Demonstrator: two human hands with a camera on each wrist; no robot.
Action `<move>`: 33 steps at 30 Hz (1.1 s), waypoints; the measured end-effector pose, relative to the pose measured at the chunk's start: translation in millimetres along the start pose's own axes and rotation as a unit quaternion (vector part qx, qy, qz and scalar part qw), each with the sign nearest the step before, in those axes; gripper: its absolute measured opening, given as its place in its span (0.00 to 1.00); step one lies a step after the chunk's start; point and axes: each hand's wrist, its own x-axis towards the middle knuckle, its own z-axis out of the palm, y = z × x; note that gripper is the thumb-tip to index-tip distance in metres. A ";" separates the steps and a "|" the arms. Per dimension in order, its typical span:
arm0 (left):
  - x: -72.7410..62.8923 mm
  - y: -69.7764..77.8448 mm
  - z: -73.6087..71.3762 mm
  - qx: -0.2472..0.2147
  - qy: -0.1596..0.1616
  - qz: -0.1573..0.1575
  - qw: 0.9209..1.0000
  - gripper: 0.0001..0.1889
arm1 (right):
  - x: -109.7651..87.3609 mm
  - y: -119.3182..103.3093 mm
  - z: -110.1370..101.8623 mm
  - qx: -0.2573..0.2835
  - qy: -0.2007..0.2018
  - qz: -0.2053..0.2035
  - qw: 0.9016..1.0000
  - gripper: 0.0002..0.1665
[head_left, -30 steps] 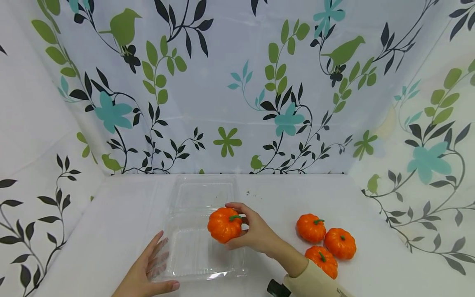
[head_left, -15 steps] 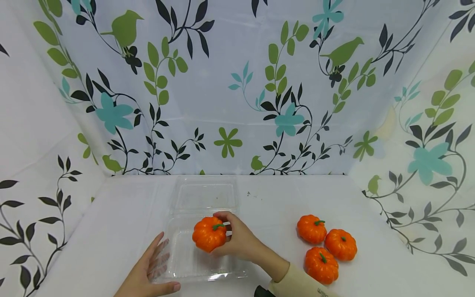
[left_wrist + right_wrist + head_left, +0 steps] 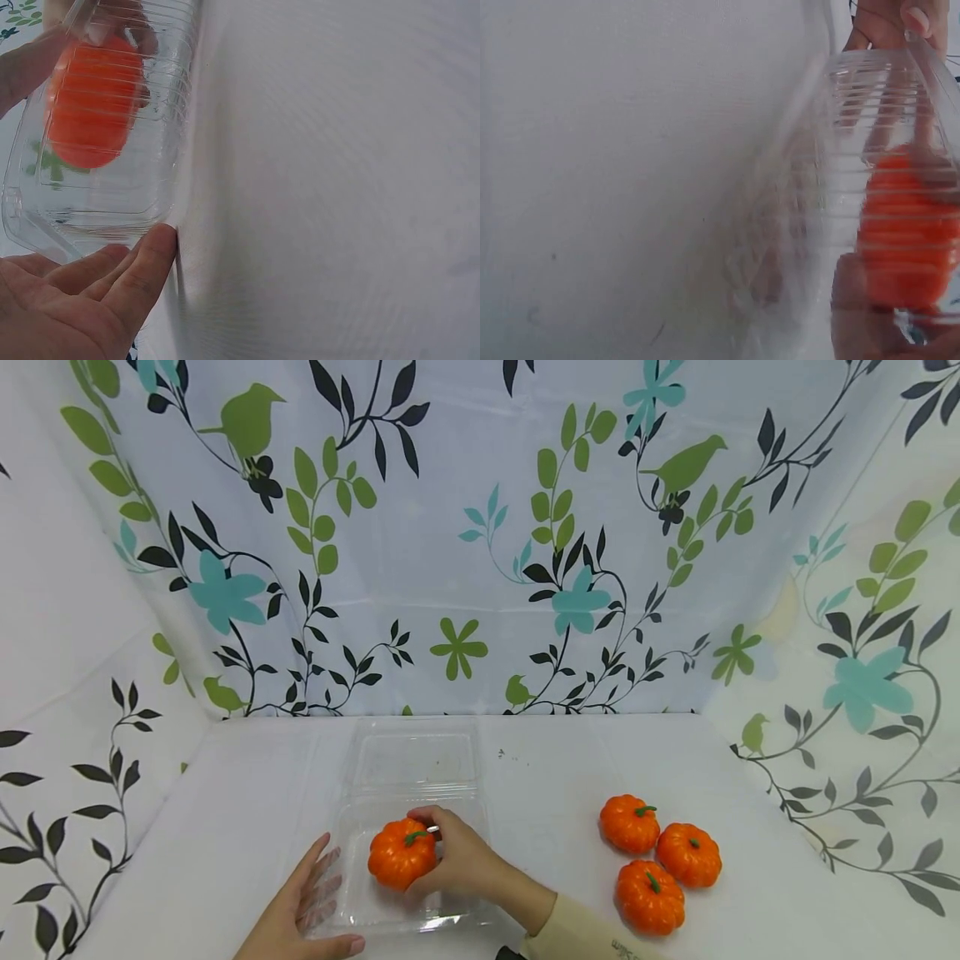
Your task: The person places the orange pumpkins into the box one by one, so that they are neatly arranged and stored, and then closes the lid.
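Observation:
A clear plastic clamshell container [image 3: 356, 827] lies on the white table, its lid [image 3: 412, 756] folded back toward the far side. My right hand [image 3: 468, 864] grips a small orange toy pumpkin [image 3: 401, 857] with a green stem, low inside the container's base. Through the ribbed wall the left wrist view shows the pumpkin [image 3: 94, 105], and the right wrist view shows it too [image 3: 904, 240]. With fingers straight, my left hand [image 3: 300, 906] touches the container's left side; in the left wrist view its fingertips [image 3: 159, 240] meet the wall.
Three more orange pumpkins stand in a cluster on the right: a back one [image 3: 628, 823], a right one [image 3: 688, 856] and a front one [image 3: 649, 897]. Patterned cloth [image 3: 397, 585] with leaves and birds hangs behind the table and at both sides.
My right hand has carried the pumpkin leftward, nearer to me and down into the container's base. The left hand has stayed at the container's left side.

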 end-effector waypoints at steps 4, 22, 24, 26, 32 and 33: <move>-1.3 -0.3 -0.7 -0.008 -0.004 0.011 1.000 0.72 | 2.4 0.9 6.4 -0.020 0.001 0.008 1.000 0.51; 2.2 -3.5 -3.3 -0.015 -0.012 0.026 0.999 0.71 | 15.1 -2.6 29.2 -0.101 0.036 0.030 0.994 0.52; 2.5 -4.0 -3.2 -0.015 -0.010 0.026 0.999 0.71 | 16.8 -2.5 30.8 -0.105 0.037 0.030 0.993 0.52; 2.2 -4.9 -3.3 -0.014 -0.011 0.032 0.999 0.71 | 18.4 -1.8 32.5 -0.107 0.039 0.025 0.993 0.53; 2.9 -6.0 -3.9 -0.030 -0.016 0.048 0.998 0.68 | 19.9 -3.4 37.4 -0.139 0.048 0.016 0.989 0.52; 3.0 -6.2 -4.1 -0.031 -0.017 0.050 0.998 0.68 | 20.2 -3.9 38.2 -0.148 0.050 0.015 0.988 0.52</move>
